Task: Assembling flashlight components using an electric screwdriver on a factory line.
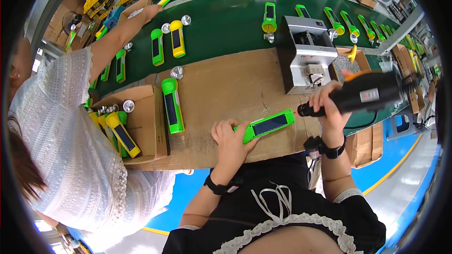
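Far left: a co-worker in a white lace top (70, 146), one arm stretched out over the green conveyor belt (226, 23), hand at a small cardboard box (134, 10). Below that arm, an open cardboard box (143, 122) holds yellow torches (121, 134) and silver reflector heads.

On the brown cardboard work surface (221, 89), up and to the left of the left fingers, lies a green torch body (172, 105) with a dark panel along its face; a loose silver reflector (177, 72) sits just above it.

Left hand (230, 143): palm down, fingers together, pressing on the near end of a green torch casing (267, 125) that lies flat on the cardboard, slanting up to the right. Its dark panel faces up. A black wristband is on that wrist.

Right hand (329, 108): fingers wrapped tight around a black and orange electric screwdriver (362, 95), held level. Its tip points left and sits just beside the far end of the green casing; touching or not, cannot tell.

Beyond the right fingers stands a grey box-shaped machine (303, 54). Farther right, more green torches (348, 22) lie in a row on the belt.
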A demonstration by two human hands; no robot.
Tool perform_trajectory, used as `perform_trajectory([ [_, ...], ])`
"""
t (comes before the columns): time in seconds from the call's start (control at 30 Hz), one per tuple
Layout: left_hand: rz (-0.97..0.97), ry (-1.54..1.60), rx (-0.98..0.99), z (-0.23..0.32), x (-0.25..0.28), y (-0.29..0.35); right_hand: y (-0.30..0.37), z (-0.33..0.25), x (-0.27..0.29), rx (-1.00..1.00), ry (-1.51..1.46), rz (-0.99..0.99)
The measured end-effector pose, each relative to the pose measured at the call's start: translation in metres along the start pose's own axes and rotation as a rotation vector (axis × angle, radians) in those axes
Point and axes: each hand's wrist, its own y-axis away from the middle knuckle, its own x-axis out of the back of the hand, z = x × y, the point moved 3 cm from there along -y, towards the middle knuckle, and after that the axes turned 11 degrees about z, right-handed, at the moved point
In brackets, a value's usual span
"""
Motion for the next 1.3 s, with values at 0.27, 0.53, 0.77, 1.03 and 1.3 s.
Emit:
perform_trajectory([
  [0.27, 0.101, 0.040, 0.005, -0.009, -0.007, 0.021, 0.063, 0.017, -0.060, -0.030, 0.061, -0.355],
  [0.53, 0.117, 0.059, 0.020, -0.011, -0.013, 0.026, 0.066, 0.033, -0.070, -0.055, 0.098, -0.299],
  [0.77, 0.132, 0.042, 0.006, -0.011, -0.010, 0.022, 0.065, 0.045, -0.073, -0.088, 0.127, -0.350],
  [1.03, 0.047, 0.071, -0.016, -0.014, -0.008, 0.009, 0.059, 0.064, -0.071, -0.011, 0.434, -0.573],
  [1.3, -0.062, 0.028, -0.118, -0.013, 0.000, 0.001, 0.053, 0.067, -0.076, -0.208, 0.307, -0.488],
])
